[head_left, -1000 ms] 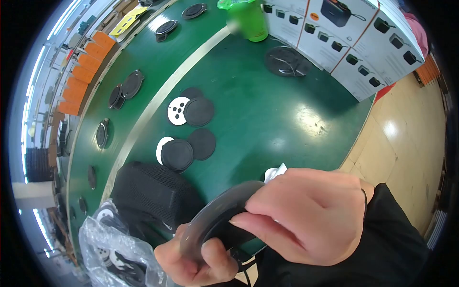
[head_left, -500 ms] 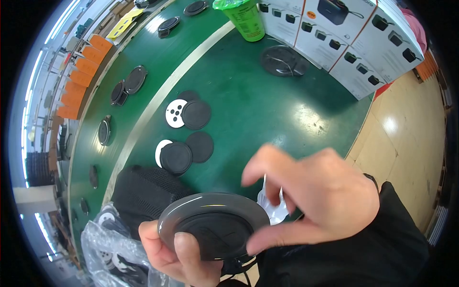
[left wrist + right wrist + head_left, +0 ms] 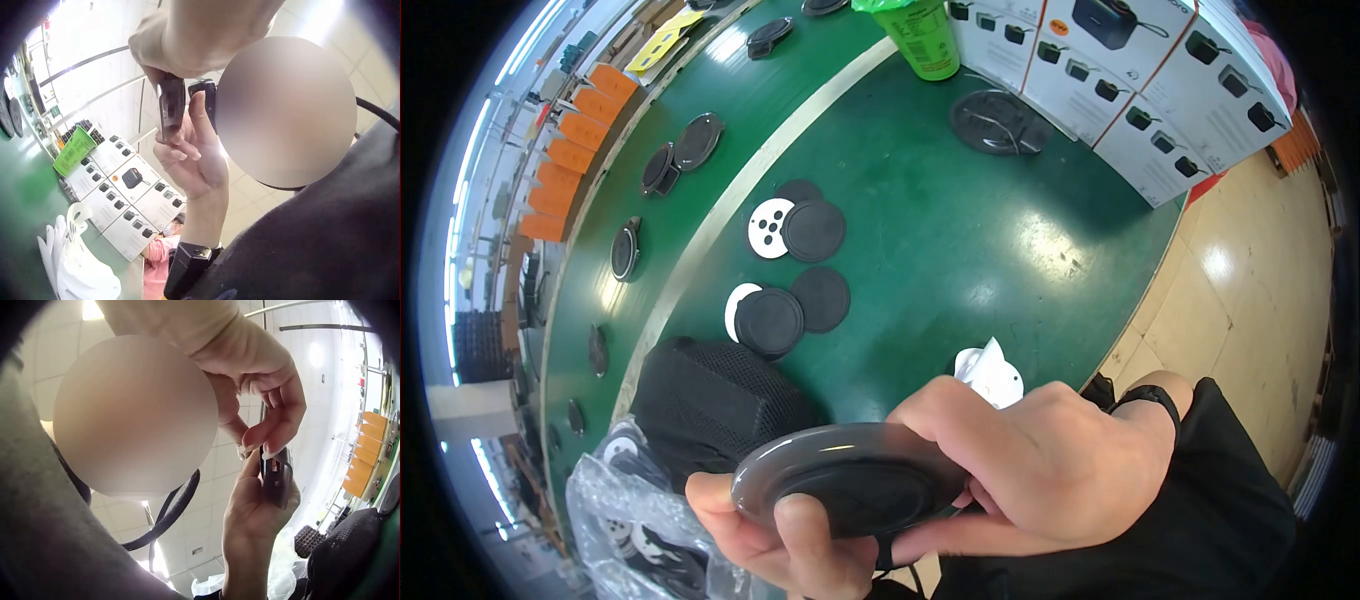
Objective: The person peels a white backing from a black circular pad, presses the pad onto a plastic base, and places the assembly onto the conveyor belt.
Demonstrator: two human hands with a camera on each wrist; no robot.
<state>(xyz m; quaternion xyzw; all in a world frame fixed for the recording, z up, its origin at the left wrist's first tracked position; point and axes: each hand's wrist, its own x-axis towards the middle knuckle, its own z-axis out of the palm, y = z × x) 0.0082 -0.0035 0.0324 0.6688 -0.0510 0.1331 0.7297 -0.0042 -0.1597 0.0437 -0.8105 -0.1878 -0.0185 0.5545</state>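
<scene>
A dark grey round disc point(image 3: 850, 485) with a glossy, see-through rim is held in front of the body, tilted. My left hand point(image 3: 795, 545) grips its left side, the thumb on the face and the fingers behind. From the right, my right hand point(image 3: 1040, 470) pinches the far edge, with index finger on top and thumb lower down. In the right wrist view the fingertips point(image 3: 269, 440) meet the end of the disc point(image 3: 277, 481), seen edge-on. White round pieces point(image 3: 992, 378) lie on the green table point(image 3: 920, 270) just beyond the right hand.
Black round pads point(image 3: 770, 324) and a white holed disc point(image 3: 768, 228) lie mid-table. A black mesh item point(image 3: 715, 390) and a plastic bag point(image 3: 625, 500) sit at left. Behind stand a green cup point(image 3: 927, 40), printed boxes point(image 3: 1090, 70) and a dark disc point(image 3: 990, 122). Several discs point(image 3: 626, 250) line the far strip.
My right hand drew off the disc with thumb and finger spread, then came back onto its right edge. The disc, held in my left hand, has tipped from steep to flatter.
</scene>
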